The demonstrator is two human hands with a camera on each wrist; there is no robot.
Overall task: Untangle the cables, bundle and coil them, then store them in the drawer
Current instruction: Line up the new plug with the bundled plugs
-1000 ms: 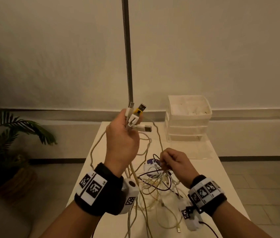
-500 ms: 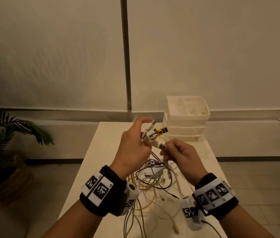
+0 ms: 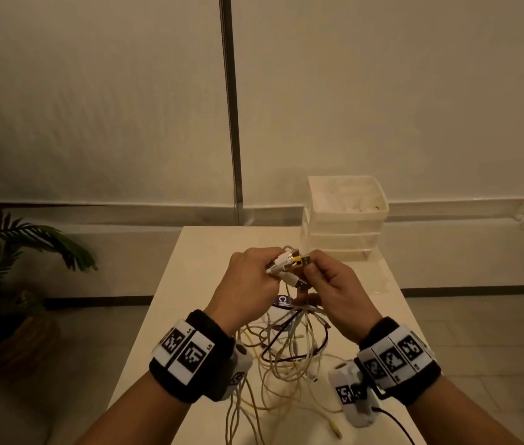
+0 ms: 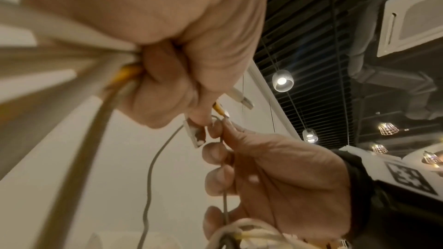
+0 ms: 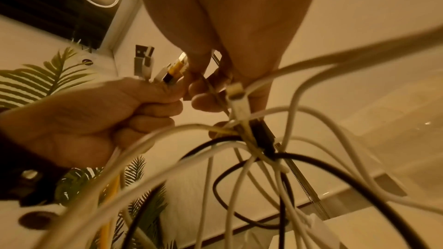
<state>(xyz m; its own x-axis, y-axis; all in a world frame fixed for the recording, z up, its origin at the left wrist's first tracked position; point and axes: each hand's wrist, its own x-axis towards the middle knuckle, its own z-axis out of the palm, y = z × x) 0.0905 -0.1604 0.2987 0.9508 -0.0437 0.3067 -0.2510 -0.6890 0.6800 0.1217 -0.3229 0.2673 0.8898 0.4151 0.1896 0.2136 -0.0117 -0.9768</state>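
My left hand (image 3: 251, 284) grips a bunch of cable ends, white and yellow USB plugs (image 3: 289, 263) sticking out past its fingers. My right hand (image 3: 328, 284) meets it from the right and pinches a thin cable (image 4: 224, 204) just below the plugs. The tangle of white, yellow and dark cables (image 3: 289, 348) hangs from both hands down to the white table (image 3: 196, 284). In the right wrist view the plugs (image 5: 167, 71) show above my left fist and the cables (image 5: 254, 139) knot together beneath my fingers. The white drawer unit (image 3: 345, 220) stands at the table's far right.
A potted palm (image 3: 13, 268) stands on the floor left of the table. A clear plastic sheet (image 3: 379, 277) lies in front of the drawer unit. A purple-labelled item (image 3: 281, 303) lies under the cables. A dark vertical strip (image 3: 230, 107) runs down the wall behind.
My left hand has come down from head height with the plug ends. My right hand has risen from the tangle and met it at the plugs.
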